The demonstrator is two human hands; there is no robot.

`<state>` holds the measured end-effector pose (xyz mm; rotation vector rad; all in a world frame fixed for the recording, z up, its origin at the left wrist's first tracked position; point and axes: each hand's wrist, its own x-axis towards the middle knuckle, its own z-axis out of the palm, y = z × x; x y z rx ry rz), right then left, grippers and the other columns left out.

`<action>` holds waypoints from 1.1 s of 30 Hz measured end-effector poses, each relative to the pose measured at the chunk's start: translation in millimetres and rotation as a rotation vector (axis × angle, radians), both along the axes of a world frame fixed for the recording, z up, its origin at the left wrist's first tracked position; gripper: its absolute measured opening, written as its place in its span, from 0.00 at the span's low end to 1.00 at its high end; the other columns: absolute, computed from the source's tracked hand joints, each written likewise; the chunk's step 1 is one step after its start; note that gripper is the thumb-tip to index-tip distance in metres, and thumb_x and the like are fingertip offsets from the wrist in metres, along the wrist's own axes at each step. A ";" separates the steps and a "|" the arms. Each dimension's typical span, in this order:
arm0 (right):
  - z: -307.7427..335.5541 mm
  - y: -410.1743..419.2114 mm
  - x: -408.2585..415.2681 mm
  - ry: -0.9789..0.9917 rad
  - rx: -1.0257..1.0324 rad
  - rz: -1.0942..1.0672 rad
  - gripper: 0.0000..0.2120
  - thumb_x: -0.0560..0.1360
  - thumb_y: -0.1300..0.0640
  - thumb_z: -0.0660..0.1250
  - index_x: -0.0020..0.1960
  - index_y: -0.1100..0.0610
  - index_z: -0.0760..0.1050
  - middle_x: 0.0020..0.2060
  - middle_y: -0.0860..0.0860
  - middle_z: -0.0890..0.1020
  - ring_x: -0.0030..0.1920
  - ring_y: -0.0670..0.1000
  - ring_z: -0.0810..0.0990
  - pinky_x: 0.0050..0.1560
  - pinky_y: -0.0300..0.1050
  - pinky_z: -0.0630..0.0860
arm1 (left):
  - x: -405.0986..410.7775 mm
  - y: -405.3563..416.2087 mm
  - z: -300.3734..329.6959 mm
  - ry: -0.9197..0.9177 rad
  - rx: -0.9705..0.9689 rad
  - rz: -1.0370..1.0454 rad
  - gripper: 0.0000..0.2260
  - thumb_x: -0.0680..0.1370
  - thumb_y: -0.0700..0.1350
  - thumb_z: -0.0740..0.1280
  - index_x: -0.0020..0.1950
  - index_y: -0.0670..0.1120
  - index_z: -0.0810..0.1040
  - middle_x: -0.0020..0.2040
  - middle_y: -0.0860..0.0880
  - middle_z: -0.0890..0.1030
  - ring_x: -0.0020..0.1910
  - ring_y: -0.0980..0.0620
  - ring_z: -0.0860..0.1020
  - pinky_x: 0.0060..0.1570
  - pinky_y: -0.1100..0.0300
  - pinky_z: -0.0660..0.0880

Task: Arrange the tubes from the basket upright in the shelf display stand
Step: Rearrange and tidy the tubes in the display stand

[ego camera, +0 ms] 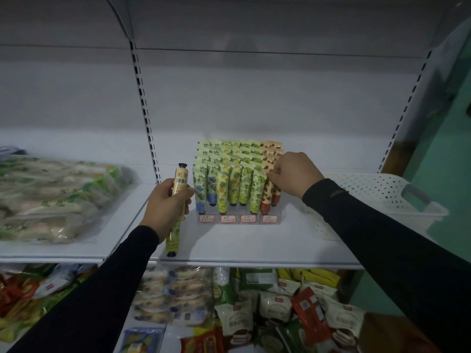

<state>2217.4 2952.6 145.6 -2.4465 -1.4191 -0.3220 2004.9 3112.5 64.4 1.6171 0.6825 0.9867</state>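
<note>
At the centre of the frame the clear plastic tiered display stand [239, 215] sits on the white metal shelf [254, 245], nearly full of upright printed tubes in green, yellow, blue and red-orange patterns. The right hand [293, 174] has its fingers curled, pinching the flat top end of a red-orange patterned tube [266, 197] at the right end of the front rows. The left hand [168, 202], centre-left, grips two tubes at once: a cream-yellow tube with a black cap [180, 182] pointing up and a green-yellow patterned tube [173, 238] hanging cap-down below the fist. The white perforated plastic basket [377, 200] stands at the right of the frame; what it holds cannot be seen.

The likely trouble is crowding. The rows are packed tight, so pressing the red-orange tube down could tip its neighbours or push the light stand back. The left hand's double grip looks loose enough that the lower tube could slip onto the shelf.

Little can be read. Four red-bordered price tags [238, 219] line the stand's front, their handwriting too blurred. A barcode shows on the cream-yellow tube; no brand is legible.
</note>
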 end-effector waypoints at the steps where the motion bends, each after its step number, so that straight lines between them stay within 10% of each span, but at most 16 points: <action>1: -0.2 -2.3 0.4 0.040 0.017 0.007 0.21 0.79 0.53 0.64 0.34 0.68 0.77 0.31 0.61 0.80 0.34 0.58 0.78 0.39 0.44 0.73 | -1.0 -0.6 1.5 -0.006 -0.003 -0.005 0.04 0.78 0.41 0.68 0.46 0.42 0.76 0.36 0.43 0.76 0.33 0.47 0.73 0.32 0.55 0.72; 13: 16.4 -15.8 -10.3 0.108 0.304 0.014 0.25 0.79 0.45 0.62 0.29 0.60 0.70 0.25 0.53 0.73 0.28 0.51 0.71 0.33 0.43 0.64 | 1.8 -32.2 36.4 -0.014 0.056 -0.217 0.02 0.78 0.40 0.68 0.46 0.42 0.77 0.32 0.46 0.77 0.29 0.50 0.74 0.30 0.58 0.72; 19: 26.1 -7.7 -50.2 0.663 0.374 0.306 0.20 0.76 0.39 0.64 0.48 0.56 0.82 0.44 0.50 0.85 0.41 0.49 0.83 0.42 0.44 0.80 | 12.7 -56.4 52.8 0.054 0.053 -0.445 0.04 0.78 0.40 0.68 0.44 0.43 0.75 0.32 0.44 0.76 0.28 0.48 0.73 0.29 0.58 0.71; 25: 24.8 -4.6 -54.5 0.977 0.384 0.430 0.05 0.76 0.56 0.70 0.45 0.57 0.82 0.32 0.47 0.81 0.32 0.43 0.76 0.34 0.33 0.74 | 13.2 -62.8 56.9 0.090 0.041 -0.557 0.06 0.77 0.44 0.71 0.50 0.43 0.79 0.35 0.42 0.78 0.30 0.46 0.73 0.30 0.59 0.71; 29: 29.0 -10.2 -40.0 1.208 0.452 0.450 0.09 0.78 0.63 0.66 0.57 0.64 0.78 0.43 0.53 0.83 0.42 0.46 0.79 0.45 0.35 0.78 | 3.8 -54.2 59.7 0.043 -0.326 -0.634 0.21 0.76 0.57 0.67 0.55 0.39 0.79 0.35 0.45 0.78 0.28 0.49 0.71 0.24 0.62 0.69; 33: 28.6 -13.8 -39.0 1.345 0.468 0.513 0.13 0.79 0.69 0.61 0.61 0.62 0.75 0.53 0.56 0.81 0.50 0.48 0.82 0.52 0.36 0.80 | 0.6 -51.4 61.1 0.060 -0.308 -0.665 0.10 0.76 0.49 0.69 0.43 0.42 0.81 0.34 0.46 0.75 0.27 0.52 0.69 0.22 0.63 0.67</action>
